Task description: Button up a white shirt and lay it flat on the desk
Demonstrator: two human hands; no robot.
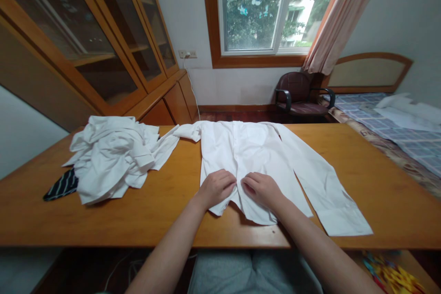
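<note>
A white long-sleeved shirt (255,149) lies spread on the wooden table in front of me, its button strip running down the middle. One sleeve stretches flat to the lower right; the other reaches left to a heap of crumpled white clothes (110,161). My left hand (217,187) is closed on the shirt's front just left of the button strip, near the hem. Close beside it, my right hand (262,188) pinches the cloth right of the strip. The fingertips are partly hidden by the hands.
The wooden table (165,225) spans the view. From under the heap pokes a black striped cloth (62,186). A glass-fronted cabinet (138,32) stands left, a dark red armchair (298,94) beyond the table, and a bed (406,133) at right.
</note>
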